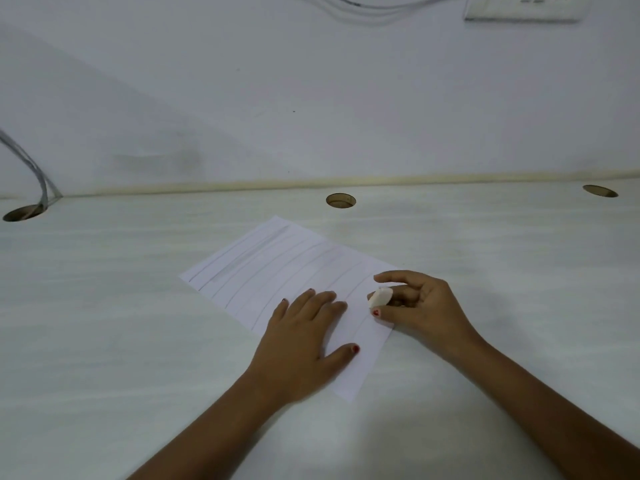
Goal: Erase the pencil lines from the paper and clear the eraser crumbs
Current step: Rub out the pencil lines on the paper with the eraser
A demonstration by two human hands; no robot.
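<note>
Paper (294, 268) lies angled on the desk (104, 306), pencil lines still visible. Left hand (304, 341), fingers flat, pins it against sliding. Right hand (419, 306) pinches the eraser (380, 296) above the near corner, ready to rub.

this is looking like an office or study workstation; a white desk (138, 306) is running along a plain white wall (311, 81); round cable holes (340, 200) are sitting along its back edge; grey cables (38, 174) are dropping into the left one; a wall socket panel (523, 8) is showing top right, wires (381, 6) trailing beside it
</note>
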